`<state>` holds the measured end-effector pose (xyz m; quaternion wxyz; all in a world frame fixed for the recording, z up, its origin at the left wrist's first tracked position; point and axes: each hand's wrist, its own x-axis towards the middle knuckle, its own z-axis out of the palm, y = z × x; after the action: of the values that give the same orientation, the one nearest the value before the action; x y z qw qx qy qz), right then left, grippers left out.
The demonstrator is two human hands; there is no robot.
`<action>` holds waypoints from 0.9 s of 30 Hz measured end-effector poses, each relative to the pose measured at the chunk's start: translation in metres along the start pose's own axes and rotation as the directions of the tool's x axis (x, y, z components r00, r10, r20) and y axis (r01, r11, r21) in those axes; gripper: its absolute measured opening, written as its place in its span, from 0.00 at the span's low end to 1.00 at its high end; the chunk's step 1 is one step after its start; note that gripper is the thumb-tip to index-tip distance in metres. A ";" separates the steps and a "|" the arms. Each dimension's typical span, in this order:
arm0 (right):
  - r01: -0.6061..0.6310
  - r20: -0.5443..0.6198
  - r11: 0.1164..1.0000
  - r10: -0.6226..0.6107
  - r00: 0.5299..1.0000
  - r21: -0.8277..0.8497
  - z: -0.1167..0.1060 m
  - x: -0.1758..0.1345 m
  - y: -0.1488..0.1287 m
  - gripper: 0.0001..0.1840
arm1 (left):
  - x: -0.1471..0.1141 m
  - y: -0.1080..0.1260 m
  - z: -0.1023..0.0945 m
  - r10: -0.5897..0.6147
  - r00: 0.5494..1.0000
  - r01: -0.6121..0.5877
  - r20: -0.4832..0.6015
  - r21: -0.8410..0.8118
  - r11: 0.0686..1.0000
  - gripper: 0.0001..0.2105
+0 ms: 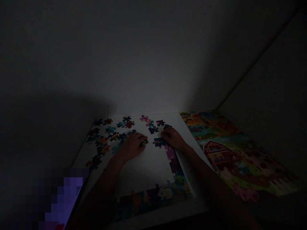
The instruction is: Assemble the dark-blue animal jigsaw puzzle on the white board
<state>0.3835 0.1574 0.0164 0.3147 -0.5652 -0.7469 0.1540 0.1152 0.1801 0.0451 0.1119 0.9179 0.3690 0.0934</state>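
Note:
The room is very dim. My left hand (133, 145) is closed over the white board (146, 166), with a small dark jigsaw puzzle piece (145, 141) at its fingertips. My right hand (173, 138) has its fingers curled down at the top of a joined puzzle strip (171, 155). A dark puzzle piece (168, 126) shows just beyond those fingers, partly hidden by them. Beside the same hand lies a blue puzzle piece (158, 142). Along the near side runs a joined puzzle row (153, 195), which meets the strip at the right corner.
Several loose puzzle pieces (103, 143) lie scattered on the board's left and far parts. To the right are a farm picture (240, 166) and another colourful picture (206, 123). A pale wall (144, 64) rises behind the board.

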 end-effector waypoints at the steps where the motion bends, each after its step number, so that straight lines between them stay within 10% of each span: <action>1: -0.002 -0.001 1.000 0.002 1.000 0.004 0.000 0.000 -0.001 0.05 | -0.002 0.002 -0.002 -0.005 1.000 0.005 0.013 -0.011 1.000 0.19; 27: 0.040 0.035 0.999 -0.040 0.999 -0.017 -0.002 -0.002 0.001 0.07 | -0.008 -0.002 -0.007 -0.045 0.991 0.068 0.130 -0.179 0.982 0.22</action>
<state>0.3857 0.1557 0.0174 0.2999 -0.5502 -0.7646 0.1508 0.1063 0.1767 0.0501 0.2213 0.8970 0.3770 0.0659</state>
